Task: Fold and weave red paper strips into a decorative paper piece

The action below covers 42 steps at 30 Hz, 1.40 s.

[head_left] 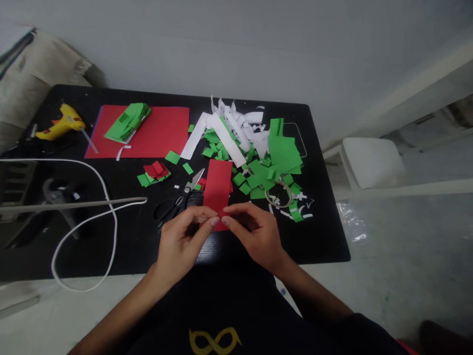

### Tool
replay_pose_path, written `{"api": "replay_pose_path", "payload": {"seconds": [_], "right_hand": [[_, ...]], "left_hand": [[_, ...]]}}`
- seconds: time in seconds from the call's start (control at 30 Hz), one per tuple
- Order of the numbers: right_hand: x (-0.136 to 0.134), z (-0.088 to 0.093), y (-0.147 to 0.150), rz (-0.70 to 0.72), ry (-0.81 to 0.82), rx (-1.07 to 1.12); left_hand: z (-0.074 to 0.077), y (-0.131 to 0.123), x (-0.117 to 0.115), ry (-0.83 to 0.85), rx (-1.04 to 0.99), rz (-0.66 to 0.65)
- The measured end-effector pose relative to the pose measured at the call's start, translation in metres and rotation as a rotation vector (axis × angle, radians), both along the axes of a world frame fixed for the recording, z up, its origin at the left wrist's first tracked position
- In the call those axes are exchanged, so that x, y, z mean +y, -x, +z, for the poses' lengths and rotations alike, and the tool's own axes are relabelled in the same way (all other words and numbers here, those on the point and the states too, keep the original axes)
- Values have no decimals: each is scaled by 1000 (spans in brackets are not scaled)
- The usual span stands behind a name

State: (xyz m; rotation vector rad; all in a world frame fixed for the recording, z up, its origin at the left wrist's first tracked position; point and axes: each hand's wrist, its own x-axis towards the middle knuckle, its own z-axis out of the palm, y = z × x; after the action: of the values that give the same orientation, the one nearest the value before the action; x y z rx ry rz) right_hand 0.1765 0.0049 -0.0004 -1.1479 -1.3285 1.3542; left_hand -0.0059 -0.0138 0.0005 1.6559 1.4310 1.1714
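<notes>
A strip of red paper (217, 183) lies lengthwise in front of me, its near end reaching under my fingers. My left hand (188, 231) is closed in a pinch, thumb against fingertips, on red paper. Facing it, my right hand (253, 229) pinches red paper too, and the fingertips of both hands almost meet. Whether they grip the strip itself or a small separate red piece, I cannot tell. Black-handled scissors (181, 198) lie partly open just beyond my left hand. Small red and green paper pieces (157, 171) are piled farther left.
White paper strips (221, 133) and green paper scraps (283, 150) cover the back right, with a tape roll (278, 194) near them. A folded green bundle (128, 121) rests on red sheets (168, 130). A yellow glue gun (64, 123) and looped white cable (116, 236) are left.
</notes>
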Motion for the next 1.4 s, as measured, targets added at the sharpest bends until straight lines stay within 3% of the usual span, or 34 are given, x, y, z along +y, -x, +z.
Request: {"api": "replay_pose_path", "payload": {"seconds": [0.33, 0.67, 0.9, 1.17, 1.4], "right_hand": [[2, 2, 0, 18, 28, 49], [1, 6, -1, 5, 3, 9], [2, 1, 0, 19, -37, -45], [6, -1, -1, 94, 109, 11], [5, -1, 0, 84, 74, 18]], "left_hand": [[2, 8, 3, -3, 12, -73], [3, 3, 2, -25, 28, -36], [1, 1, 1, 54, -13, -26], [3, 2, 0, 64, -28, -52], [0, 0, 0, 107, -60, -39]]}}
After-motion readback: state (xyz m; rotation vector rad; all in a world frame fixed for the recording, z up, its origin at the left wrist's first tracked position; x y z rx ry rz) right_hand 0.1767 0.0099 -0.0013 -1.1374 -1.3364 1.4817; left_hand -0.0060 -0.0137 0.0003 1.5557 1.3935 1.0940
